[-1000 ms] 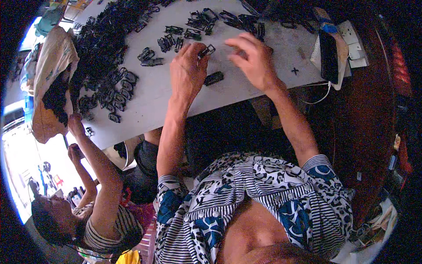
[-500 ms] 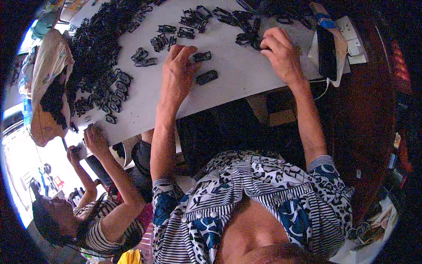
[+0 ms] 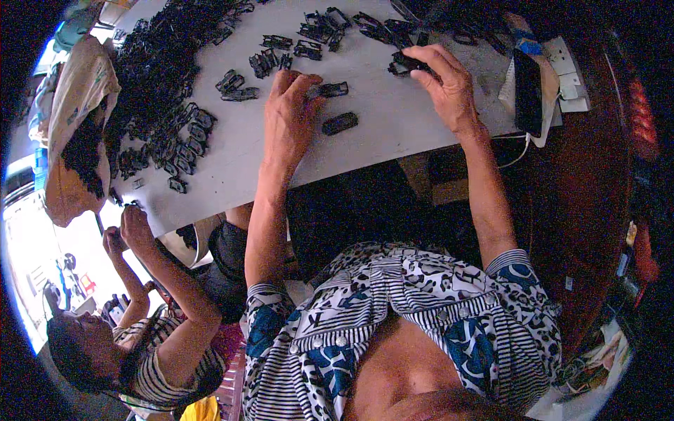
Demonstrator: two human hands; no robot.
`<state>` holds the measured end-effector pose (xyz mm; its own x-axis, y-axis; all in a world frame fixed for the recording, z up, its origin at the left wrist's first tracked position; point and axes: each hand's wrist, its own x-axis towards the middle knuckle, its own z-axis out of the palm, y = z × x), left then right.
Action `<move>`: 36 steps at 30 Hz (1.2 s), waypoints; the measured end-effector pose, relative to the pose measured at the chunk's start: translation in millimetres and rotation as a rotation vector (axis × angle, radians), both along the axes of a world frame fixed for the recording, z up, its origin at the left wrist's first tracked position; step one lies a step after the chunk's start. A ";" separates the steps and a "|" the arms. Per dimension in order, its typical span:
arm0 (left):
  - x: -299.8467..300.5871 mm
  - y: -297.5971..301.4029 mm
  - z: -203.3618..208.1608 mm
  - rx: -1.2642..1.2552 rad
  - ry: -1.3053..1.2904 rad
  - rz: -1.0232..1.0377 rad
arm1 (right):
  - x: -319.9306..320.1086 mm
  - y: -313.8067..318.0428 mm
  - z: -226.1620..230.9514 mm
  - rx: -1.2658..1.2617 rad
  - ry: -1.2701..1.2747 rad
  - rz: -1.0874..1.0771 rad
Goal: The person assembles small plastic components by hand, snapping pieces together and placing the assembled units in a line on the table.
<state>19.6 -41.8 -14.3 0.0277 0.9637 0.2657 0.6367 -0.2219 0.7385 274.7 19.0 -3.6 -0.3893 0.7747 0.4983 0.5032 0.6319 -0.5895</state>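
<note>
My left hand (image 3: 291, 109) is over the white table with its fingers bent; thumb and forefinger are apart beside the near end of a small black plastic frame (image 3: 333, 90), which lies flat. What is under the palm is hidden. Just below that frame lies a darker oblong black plastic piece (image 3: 340, 123). Farther right, my right hand (image 3: 449, 88) has thumb and forefinger around a black plastic part (image 3: 403, 63) at the edge of a small cluster. Several similar black frames (image 3: 307, 48) are spread beyond my left hand.
A large heap of black parts (image 3: 158, 63) covers the table's left side, beside a pale sack (image 3: 77, 133). A phone (image 3: 527, 95) with a white cable stands at the right. At the lower left, another person's hands (image 3: 135, 230) work near the table edge (image 3: 210, 219).
The whole view has shifted slightly. My right forefinger has stretched out over the black plastic part. My left hand stays near the same frame. The other person's hands have moved a little down and left.
</note>
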 end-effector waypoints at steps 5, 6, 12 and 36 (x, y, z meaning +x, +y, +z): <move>0.6 -1.7 2.3 -0.014 0.015 0.009 | 5.1 -3.1 0.1 -0.087 -0.048 -0.005; 1.6 -1.4 1.7 0.038 0.018 0.024 | 6.0 -2.4 -0.9 -0.082 -0.043 0.008; 26.7 0.1 19.8 0.113 -0.074 0.017 | 5.9 -11.5 3.1 -0.276 0.036 -0.049; 104.9 30.2 2.2 -0.171 -0.945 -0.099 | 1.7 -12.2 0.1 -0.461 0.264 -0.145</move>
